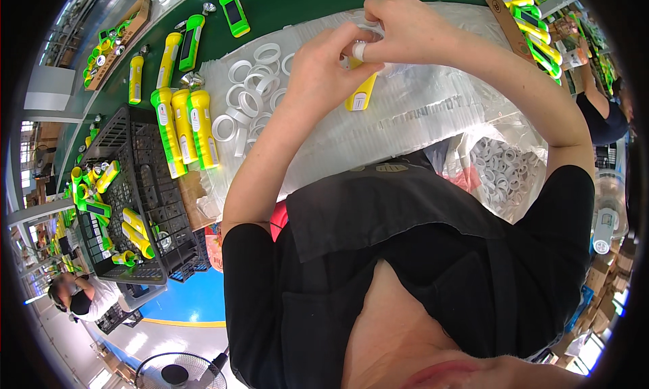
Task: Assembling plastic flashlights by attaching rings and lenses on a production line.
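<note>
Head view, far left: what to note?

— Black crate (162,203), with green-and-yellow flashlights inside; just beside, three yellow-and-green flashlights (183,122) side by side; farther up, more of the same kind on the green surface (284,2).

And toward the middle?

— Loose white rings (241,143), heaped on translucent plastic (419,105) spread over the surface. Next, left hand (321,67), curled, close against the right; firmness of grip impossible to tell, being partly hidden. Among the fingertips, a white piece (359,50), mostly covered. Directly below, a yellow flashlight (362,95), upper part behind the hands; whether held or resting on the plastic, again impossible to tell.

State of the right hand (405,30)?

— Bent at the wrist, together with the left, fingertips clamped on the white piece.

Finally, far right?

— Near the right elbow, a clear bag (462,150) of small pale rings; above, beyond the forearm, a cardboard box (508,24) with more flashlights; near the rim, a co-worker's bare arm (589,78).
</note>
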`<state>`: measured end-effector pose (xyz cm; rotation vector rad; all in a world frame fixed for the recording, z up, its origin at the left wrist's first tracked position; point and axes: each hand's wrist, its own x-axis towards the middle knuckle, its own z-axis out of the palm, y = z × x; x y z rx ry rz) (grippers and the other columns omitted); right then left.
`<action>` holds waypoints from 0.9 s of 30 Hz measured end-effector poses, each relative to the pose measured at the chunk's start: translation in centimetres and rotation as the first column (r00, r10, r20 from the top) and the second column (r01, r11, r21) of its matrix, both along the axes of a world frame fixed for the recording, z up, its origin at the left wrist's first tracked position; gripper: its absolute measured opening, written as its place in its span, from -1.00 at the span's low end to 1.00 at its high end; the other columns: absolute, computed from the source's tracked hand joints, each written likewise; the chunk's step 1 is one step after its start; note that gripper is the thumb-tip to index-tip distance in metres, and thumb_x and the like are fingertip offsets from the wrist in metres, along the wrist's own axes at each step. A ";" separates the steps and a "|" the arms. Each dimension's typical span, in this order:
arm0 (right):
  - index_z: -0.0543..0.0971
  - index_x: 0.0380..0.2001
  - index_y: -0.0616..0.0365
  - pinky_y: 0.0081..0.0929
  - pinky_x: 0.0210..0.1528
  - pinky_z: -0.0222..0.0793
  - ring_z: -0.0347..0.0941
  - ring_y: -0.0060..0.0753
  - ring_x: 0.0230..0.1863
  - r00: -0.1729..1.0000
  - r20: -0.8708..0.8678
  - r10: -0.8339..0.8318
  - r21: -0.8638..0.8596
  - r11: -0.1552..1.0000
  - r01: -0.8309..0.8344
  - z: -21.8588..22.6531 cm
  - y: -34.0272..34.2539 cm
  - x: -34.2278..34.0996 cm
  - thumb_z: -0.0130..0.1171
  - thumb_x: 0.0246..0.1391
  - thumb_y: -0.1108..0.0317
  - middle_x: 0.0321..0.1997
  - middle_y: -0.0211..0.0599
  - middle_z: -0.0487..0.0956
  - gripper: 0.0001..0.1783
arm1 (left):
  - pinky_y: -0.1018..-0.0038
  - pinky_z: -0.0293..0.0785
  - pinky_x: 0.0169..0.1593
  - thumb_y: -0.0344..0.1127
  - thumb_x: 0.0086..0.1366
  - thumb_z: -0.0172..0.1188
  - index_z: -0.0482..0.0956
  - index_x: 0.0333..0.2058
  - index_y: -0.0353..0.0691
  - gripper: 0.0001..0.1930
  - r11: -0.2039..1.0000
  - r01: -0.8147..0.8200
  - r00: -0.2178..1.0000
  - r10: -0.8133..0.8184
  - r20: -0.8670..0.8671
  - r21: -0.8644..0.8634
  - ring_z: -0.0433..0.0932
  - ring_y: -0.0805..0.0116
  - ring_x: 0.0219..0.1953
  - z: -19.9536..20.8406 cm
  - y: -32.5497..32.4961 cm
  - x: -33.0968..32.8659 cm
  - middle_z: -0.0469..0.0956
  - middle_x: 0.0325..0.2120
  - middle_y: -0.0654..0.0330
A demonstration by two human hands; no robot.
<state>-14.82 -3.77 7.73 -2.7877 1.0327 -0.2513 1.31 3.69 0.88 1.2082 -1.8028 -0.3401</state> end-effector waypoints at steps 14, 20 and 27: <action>0.50 -0.32 0.26 -0.28 -0.29 0.42 0.52 -0.15 -0.31 0.993 -0.070 -0.091 -0.031 0.996 0.089 0.2 0.7 -0.2 0.27 -0.13 -0.13 -0.36 -0.11 0.57 -0.40 | 0.48 0.49 -0.35 -0.32 -0.03 0.49 0.50 -0.27 -0.14 -0.63 0.985 -0.114 0.987 0.127 0.094 -0.132 0.56 0.34 -0.41 -0.2 0.4 -1.6 0.64 -0.33 0.29; 0.51 -0.21 0.20 -0.29 -0.14 0.40 0.47 -0.26 -0.16 0.913 0.197 0.358 0.103 0.918 -0.382 0.9 -1.4 -2.4 0.31 0.01 0.09 -0.17 -0.16 0.52 -0.57 | 0.48 0.50 -0.34 -0.30 -0.05 0.51 0.50 -0.28 -0.14 -0.61 0.992 -0.111 0.993 0.113 0.030 -0.064 0.55 0.36 -0.43 0.2 0.7 -1.4 0.62 -0.39 0.26; 0.55 -0.34 0.22 -0.35 -0.33 0.37 0.49 -0.25 -0.34 0.959 -0.257 -0.116 0.038 0.991 0.130 2.3 -0.4 -0.1 0.33 -0.08 0.12 -0.32 -0.23 0.55 -0.62 | 0.49 0.50 -0.33 -0.30 -0.06 0.51 0.50 -0.29 -0.17 -0.61 0.993 -0.107 0.994 0.109 0.031 -0.051 0.55 0.36 -0.42 0.0 0.4 -1.6 0.61 -0.38 0.26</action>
